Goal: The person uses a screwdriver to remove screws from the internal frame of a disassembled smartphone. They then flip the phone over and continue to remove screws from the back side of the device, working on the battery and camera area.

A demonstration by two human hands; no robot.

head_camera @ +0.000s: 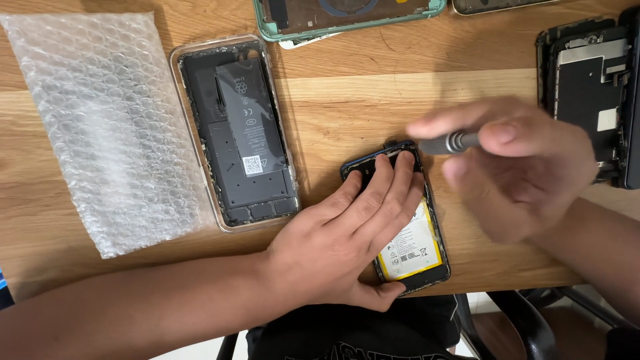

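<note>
An opened dark phone with a yellow-and-white battery lies near the table's front edge. My left hand presses flat on it, fingers spread over its upper half, thumb along its lower edge. My right hand hovers to the right of the phone's top, blurred, gripping a small grey metal screwdriver between thumb and fingers. The screwdriver's tip points left toward the phone's top corner; whether it touches is unclear.
Another opened phone with a black battery lies left of centre. A bubble wrap sheet covers the table's left side. More disassembled phones sit at the top edge and far right. A chair stands below the wooden table.
</note>
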